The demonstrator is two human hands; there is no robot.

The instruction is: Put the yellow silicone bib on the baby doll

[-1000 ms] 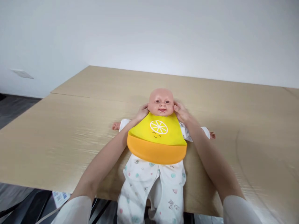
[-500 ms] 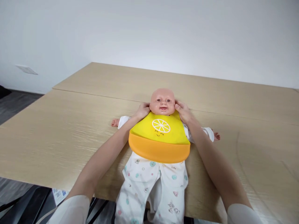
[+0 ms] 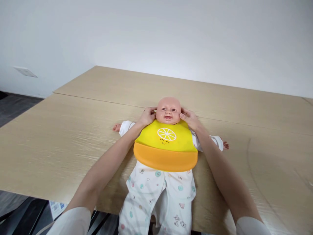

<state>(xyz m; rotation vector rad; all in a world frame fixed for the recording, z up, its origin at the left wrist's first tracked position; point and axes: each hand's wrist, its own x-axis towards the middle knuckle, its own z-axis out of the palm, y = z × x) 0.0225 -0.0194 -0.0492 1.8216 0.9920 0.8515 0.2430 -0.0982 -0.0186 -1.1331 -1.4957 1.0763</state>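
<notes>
A baby doll (image 3: 168, 111) lies on its back on the table, arms spread and legs toward me. It wears a yellow bib (image 3: 146, 135) with a white citrus slice, a small smiling face and an orange catch pocket. White patterned clothing covers its body. My left hand (image 3: 148, 116) grips the left side of the doll's head and neck, fingers reaching behind it. On the other side my right hand (image 3: 191, 118) holds the head, thumb by the cheek and fingers behind. The bib's neck ends and the fingertips behind the head are hidden.
The light wooden table (image 3: 73, 137) has a seam running across it behind the doll. A white wall (image 3: 156, 36) rises beyond the far edge, with a wall plate (image 3: 25, 71) at left. Below the near left edge are dark frame parts and a printed sheet (image 3: 56, 209).
The doll's head has sunk slightly back toward the table, and both hands have moved down with it. The view has shifted a little.
</notes>
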